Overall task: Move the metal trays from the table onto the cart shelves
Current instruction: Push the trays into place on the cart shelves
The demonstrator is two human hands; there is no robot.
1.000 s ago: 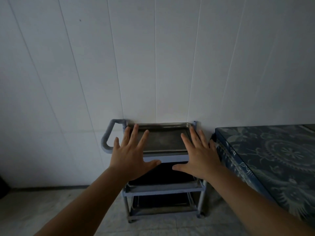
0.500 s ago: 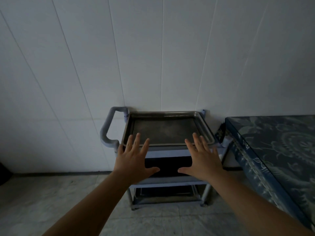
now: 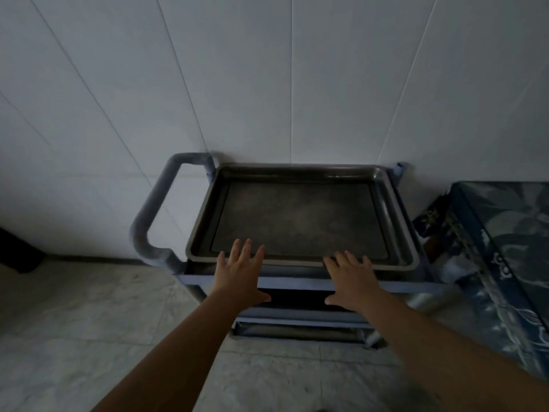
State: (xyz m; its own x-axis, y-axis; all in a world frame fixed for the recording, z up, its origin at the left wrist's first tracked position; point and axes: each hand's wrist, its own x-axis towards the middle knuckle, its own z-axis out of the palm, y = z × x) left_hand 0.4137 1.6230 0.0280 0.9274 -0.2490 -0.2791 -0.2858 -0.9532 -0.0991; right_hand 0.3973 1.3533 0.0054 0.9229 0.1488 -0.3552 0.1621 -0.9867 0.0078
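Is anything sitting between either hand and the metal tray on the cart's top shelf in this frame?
Nothing visible does. The metal tray already lies on the cart top shelf, and the left hand and right hand are spread open at its near rim with no object between. Whether the fingers touch the rim is unclear.

The metal tray (image 3: 300,218) lies on the cart (image 3: 297,283) top shelf at frame centre, against the wall (image 3: 267,78). The cart handle (image 3: 151,215) sits left; the desk (image 3: 505,248) stands at right.
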